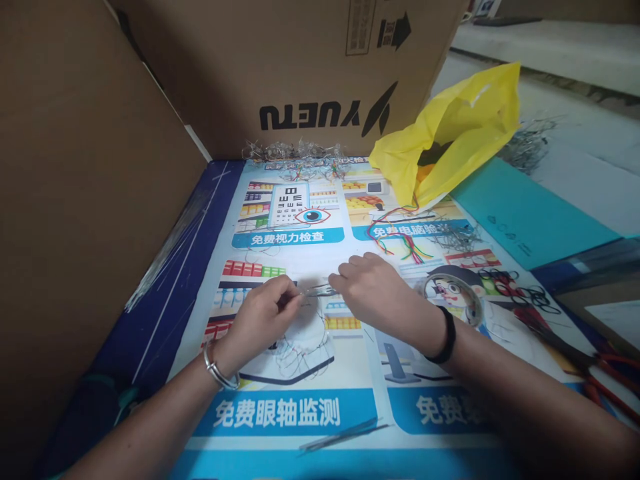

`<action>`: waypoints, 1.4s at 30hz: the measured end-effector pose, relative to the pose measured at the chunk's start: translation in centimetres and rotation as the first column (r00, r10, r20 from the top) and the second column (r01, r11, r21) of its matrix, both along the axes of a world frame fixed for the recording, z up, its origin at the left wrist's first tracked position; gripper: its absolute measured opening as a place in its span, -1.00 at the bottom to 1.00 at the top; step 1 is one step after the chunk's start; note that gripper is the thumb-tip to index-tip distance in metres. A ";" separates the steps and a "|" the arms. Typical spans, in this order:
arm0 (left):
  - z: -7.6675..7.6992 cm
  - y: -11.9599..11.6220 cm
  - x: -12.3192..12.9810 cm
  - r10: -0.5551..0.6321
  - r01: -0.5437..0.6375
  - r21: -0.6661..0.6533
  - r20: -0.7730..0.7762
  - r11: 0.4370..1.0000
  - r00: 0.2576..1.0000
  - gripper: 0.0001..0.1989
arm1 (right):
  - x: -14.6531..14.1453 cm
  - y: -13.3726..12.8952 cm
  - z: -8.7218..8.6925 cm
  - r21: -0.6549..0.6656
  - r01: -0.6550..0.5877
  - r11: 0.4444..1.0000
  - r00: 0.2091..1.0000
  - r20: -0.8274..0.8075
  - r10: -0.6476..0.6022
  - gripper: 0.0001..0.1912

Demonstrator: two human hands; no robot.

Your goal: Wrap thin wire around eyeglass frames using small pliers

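Near the middle of the printed sheet (330, 373), my left hand (267, 313) is closed, with its thumb and fingertips pinched on one end of some thin wires (317, 290). My right hand (370, 287) is closed over the other end of those wires, a short gap away. Below them a loose tangle of fine wire (305, 347) lies on the sheet. A silver bangle (220, 367) is on the left wrist and a black band (444, 335) on the right.
Cardboard (240, 80) stands behind and at the left. A yellow bag (450, 133), coloured cords (415, 248), a tape roll (473, 300), black loops (530, 300) and orange-handled scissors (595, 373) lie rightward. Straight wires lie at left (165, 247) and in front (345, 437).
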State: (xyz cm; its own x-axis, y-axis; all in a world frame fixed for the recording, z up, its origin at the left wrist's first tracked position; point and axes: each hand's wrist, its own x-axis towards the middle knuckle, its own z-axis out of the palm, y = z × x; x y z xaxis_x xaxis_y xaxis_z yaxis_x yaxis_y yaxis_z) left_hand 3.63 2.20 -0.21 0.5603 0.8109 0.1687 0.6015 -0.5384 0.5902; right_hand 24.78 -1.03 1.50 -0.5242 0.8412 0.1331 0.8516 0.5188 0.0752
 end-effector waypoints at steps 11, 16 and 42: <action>0.1 0.2 0.1 0.039 -0.034 -0.171 0.026 0.985 0.999 -0.92 | -0.4 -1.9 1.8 0.010 0.059 0.998 0.998 0.024 -0.060 -0.91; -0.4 0.4 0.0 0.094 -0.064 -0.263 0.105 0.963 0.990 -0.96 | -1.2 -2.0 1.4 -0.016 0.004 1.000 0.998 0.058 -0.003 -0.88; 0.3 0.1 0.2 0.137 -0.097 -0.349 0.090 0.932 0.987 -0.90 | -1.9 -1.4 0.0 -0.057 0.035 0.998 0.996 0.080 -0.030 -0.85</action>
